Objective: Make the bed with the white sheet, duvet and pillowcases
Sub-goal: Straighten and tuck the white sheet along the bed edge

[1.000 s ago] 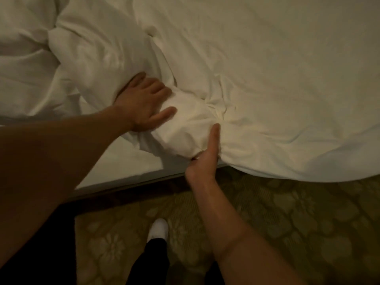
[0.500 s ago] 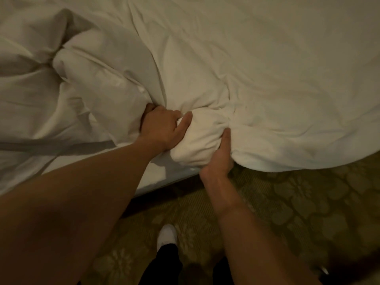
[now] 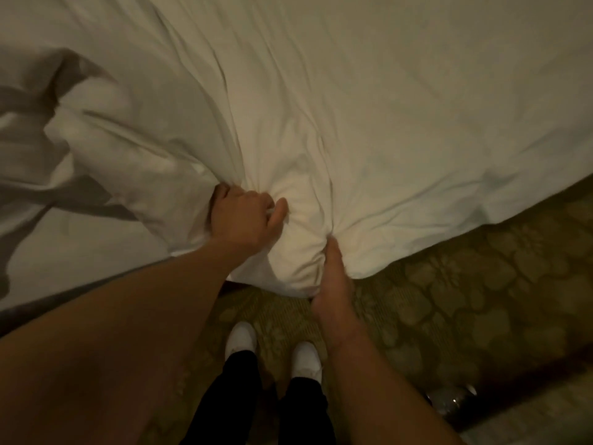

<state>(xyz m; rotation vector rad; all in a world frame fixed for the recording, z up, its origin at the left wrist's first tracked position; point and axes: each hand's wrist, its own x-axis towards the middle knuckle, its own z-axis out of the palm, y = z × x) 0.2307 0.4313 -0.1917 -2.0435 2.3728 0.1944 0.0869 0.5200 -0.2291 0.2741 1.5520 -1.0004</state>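
Observation:
A white duvet (image 3: 385, 123) covers most of the bed and hangs over its near edge. A bunched corner of the duvet (image 3: 298, 248) bulges at the edge between my hands. My left hand (image 3: 245, 221) grips the bunch from the left, fingers curled into the cloth. My right hand (image 3: 333, 281) holds it from the right and below, thumb pressed up along the fabric and fingers hidden under it. Rumpled white bedding (image 3: 96, 149) lies at the left, and the white sheet (image 3: 80, 252) shows flat beneath it.
Patterned green carpet (image 3: 465, 300) runs along the bed's near side. My two white shoes (image 3: 272, 354) and dark trouser legs stand close to the bed edge. A shiny round object (image 3: 449, 401) sits on the floor at the lower right beside a dark strip.
My left hand went from lying flat on the cloth to gripping it. Both hands have pulled the bunched corner toward the bed's near edge, and the rumpled bedding at the left has shifted.

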